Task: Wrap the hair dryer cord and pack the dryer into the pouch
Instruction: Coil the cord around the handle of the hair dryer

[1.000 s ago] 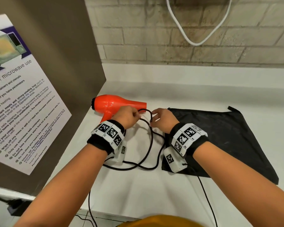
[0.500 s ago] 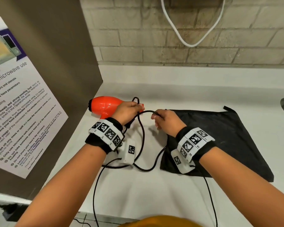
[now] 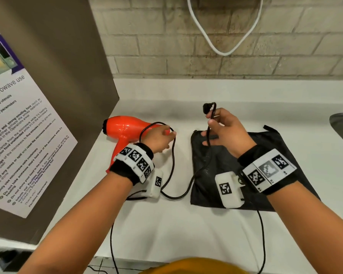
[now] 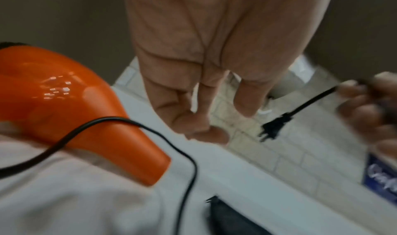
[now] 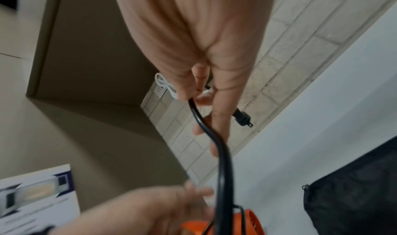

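Wrapping barely begun: one loop of thin black cord (image 3: 173, 153) over glossy orange plastic dryer (image 3: 125, 128), right hand (image 3: 225, 133) pinching the plug end, left hand (image 3: 158, 138) relaxed by the nozzle, flat black fabric pouch (image 3: 285, 147) unfilled

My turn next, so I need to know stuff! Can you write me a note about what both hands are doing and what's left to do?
Right hand: raised over the pouch, pinching the black cord near its plug.
Left hand: at the nozzle of the orange dryer, fingers relaxed, gripping nothing.
The dryer lies on the white counter, left of the flat black pouch.
Done: one cord loop lies over the nozzle.
Left: wrap the slack cord still lying on the counter, then put the dryer in the pouch.
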